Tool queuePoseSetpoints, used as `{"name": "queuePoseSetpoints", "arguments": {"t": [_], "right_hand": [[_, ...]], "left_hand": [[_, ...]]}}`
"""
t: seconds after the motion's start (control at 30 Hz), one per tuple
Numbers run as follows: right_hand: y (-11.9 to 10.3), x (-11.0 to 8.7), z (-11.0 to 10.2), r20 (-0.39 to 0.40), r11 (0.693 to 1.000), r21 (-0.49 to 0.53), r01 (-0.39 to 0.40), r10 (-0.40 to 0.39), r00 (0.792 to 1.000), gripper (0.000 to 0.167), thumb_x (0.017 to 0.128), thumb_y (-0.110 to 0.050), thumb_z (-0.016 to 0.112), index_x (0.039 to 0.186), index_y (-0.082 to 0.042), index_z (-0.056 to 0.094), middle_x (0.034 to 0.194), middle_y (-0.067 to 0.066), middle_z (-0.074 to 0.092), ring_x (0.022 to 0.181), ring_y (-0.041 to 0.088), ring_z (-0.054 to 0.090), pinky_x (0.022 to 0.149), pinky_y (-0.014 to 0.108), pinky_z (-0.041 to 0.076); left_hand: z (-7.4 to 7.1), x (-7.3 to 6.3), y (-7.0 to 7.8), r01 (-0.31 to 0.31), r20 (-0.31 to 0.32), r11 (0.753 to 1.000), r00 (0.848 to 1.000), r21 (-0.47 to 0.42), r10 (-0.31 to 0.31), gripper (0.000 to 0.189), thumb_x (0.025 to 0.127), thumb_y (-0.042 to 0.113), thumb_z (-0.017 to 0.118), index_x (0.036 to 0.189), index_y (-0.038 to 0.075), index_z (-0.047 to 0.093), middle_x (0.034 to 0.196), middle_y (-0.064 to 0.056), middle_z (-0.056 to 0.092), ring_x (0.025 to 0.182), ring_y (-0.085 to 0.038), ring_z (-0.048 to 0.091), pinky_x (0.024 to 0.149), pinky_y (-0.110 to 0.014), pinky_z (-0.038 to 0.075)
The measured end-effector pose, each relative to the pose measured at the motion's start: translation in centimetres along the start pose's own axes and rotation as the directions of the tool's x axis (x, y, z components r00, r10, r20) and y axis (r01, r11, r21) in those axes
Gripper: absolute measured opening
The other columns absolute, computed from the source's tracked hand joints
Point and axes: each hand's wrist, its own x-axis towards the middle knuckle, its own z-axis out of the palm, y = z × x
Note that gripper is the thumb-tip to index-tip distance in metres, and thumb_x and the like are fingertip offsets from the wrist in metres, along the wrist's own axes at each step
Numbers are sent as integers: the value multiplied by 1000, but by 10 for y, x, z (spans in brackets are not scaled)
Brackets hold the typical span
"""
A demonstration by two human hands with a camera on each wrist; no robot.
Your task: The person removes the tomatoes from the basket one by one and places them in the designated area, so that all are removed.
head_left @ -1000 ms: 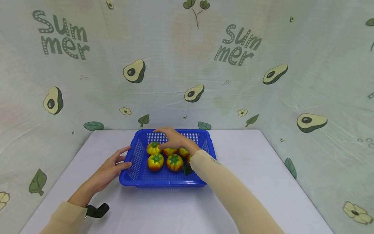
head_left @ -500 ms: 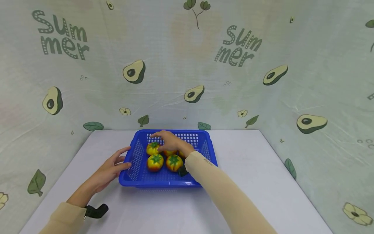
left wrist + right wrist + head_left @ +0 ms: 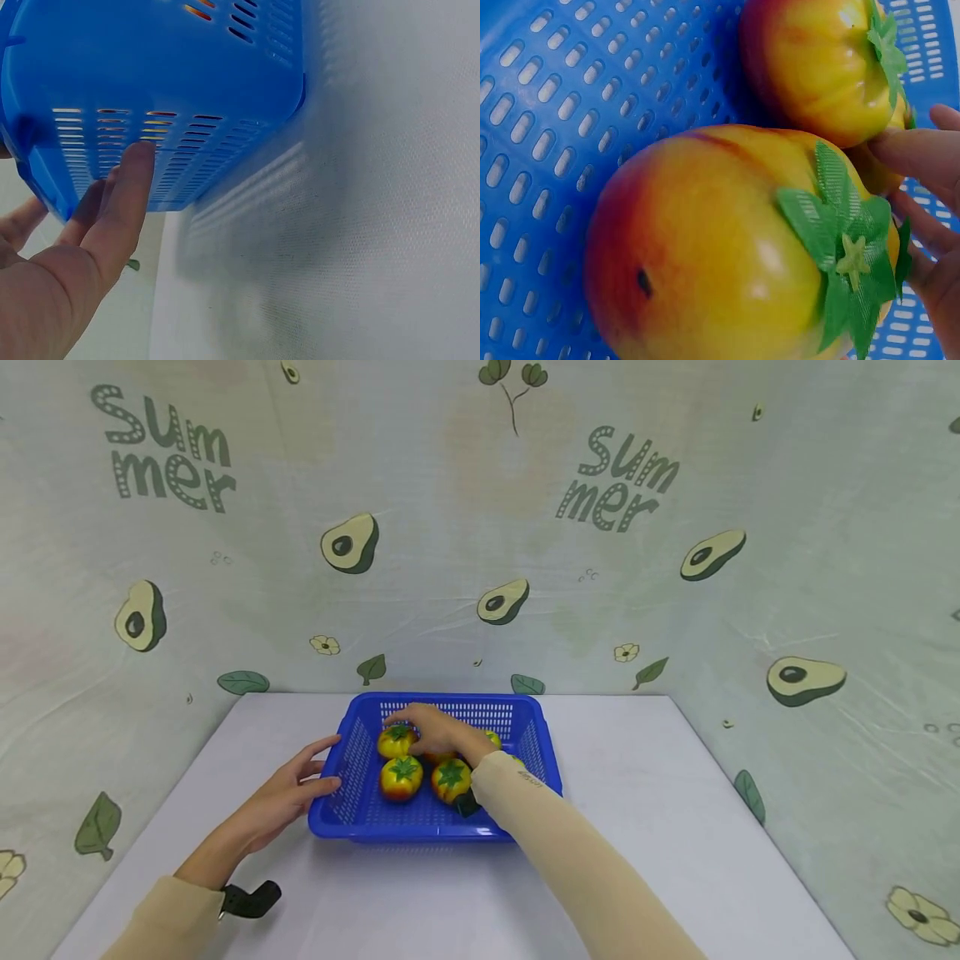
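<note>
"What does the head view show?"

"A blue basket [image 3: 420, 834] on the white surface [image 3: 660, 827], just below the centre of the frame. Yellow-red fruits [image 3: 401, 781] lie inside; six show, some only in part."

"And the left hand [image 3: 281, 802]?"

"Lower left, at the basket's left side. It's relaxed, fingers fairly straight, touching the basket. A black device [image 3: 253, 902] sits at that wrist."

"The right hand [image 3: 437, 729]?"

"In the basket, over the upper-left fruit [image 3: 393, 744], thumb at its right side, fingers at its upper edge. Whether it's grasping it, I can't tell. The sleeve [image 3: 577, 847] runs to the bottom edge. Behind everything hangs a pale printed cloth [image 3: 420, 485]."

"Left wrist view?"

"The basket's slotted wall fills the upper left, fruit colours showing through. The left hand comes in from the lower left, one fingertip at the wall; the surface takes up the right."

"Right wrist?"

"Two fruits, one at the top, one at lower centre, both with green leaves [image 3: 851, 255]. The lower one has a dark spot [image 3: 644, 283]. A third is mostly hidden behind the top one. The right hand enters from the right edge, its thumb overlapping those two."
</note>
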Motion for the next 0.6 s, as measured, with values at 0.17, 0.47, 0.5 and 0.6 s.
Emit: {"name": "queuePoseSetpoints", "arguments": {"t": [0.17,0.47,0.5,0.6], "right_hand": [[-2,0,2,14,999,-23,-24,24,1000,55,101,-10,72,153,-19,58,162,6,49,153,27,40,128,45,30],[-2,3,8,6,997,-79,-26,26,1000,52,102,-14,72,152,-20,59,156,5,53,148,24,45,127,40,33],[-2,3,9,4,996,-88,-26,27,1000,51,103,-14,72,152,-21,60,155,5,54,146,23,46,126,39,34],[-3,3,10,1,995,-99,-27,27,1000,50,102,-14,72,151,-21,61,153,5,55,144,22,48,124,36,37]], "left_hand": [[0,0,0,15,-8,1000,1000,0,-15,84,106,31,67,172,25,15,165,-34,29,139,-49,53,103,-51,57],[1,-2,2,14,-19,1000,1000,9,-14,84,106,31,67,171,25,15,165,-33,29,139,-51,52,104,-53,57],[2,-2,2,15,-19,1000,1000,11,-15,84,106,31,67,171,25,16,165,-33,28,140,-51,51,105,-53,56],[2,-4,3,18,-15,1000,1000,12,-18,84,106,30,67,171,25,16,166,-34,28,142,-53,49,105,-54,56]]}}
